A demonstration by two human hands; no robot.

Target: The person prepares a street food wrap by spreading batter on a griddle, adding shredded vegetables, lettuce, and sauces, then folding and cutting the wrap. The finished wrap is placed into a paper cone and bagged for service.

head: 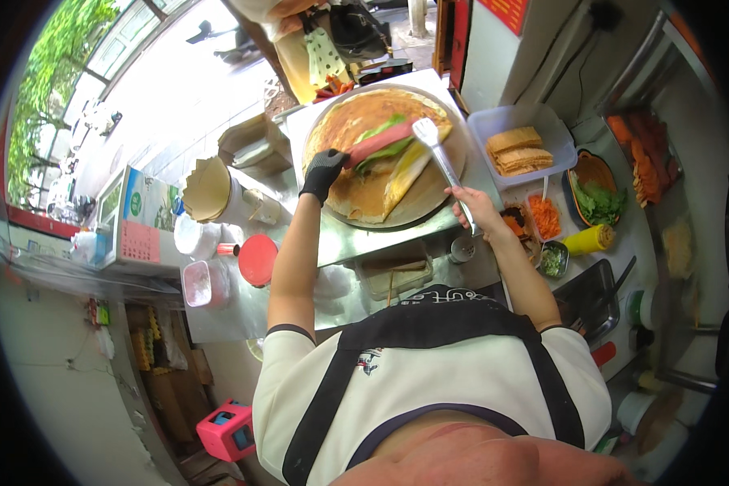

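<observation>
A large browned crepe (349, 197) covers most of a round griddle plate (458, 159). Its right side is folded inward, showing a yellow egg layer (408, 176). Green lettuce (373, 163) lies on the crepe under a long pink strip of meat (381, 143). My left hand (323, 175), in a black glove, pinches the strip's left end. Metal tongs (442, 159) are in my bare right hand (479, 209), gripped near their lower end. Their tips meet the strip's right end; how tightly they close on it is hard to see.
Right of the griddle stand a plastic tub of crisp fried sheets (519, 152), shredded carrot (544, 217), a lettuce bowl (592, 191) and a yellow bottle (589, 239). Paper bags (205, 188) and a red round lid (258, 260) are at left. A person (291, 45) stands beyond the counter.
</observation>
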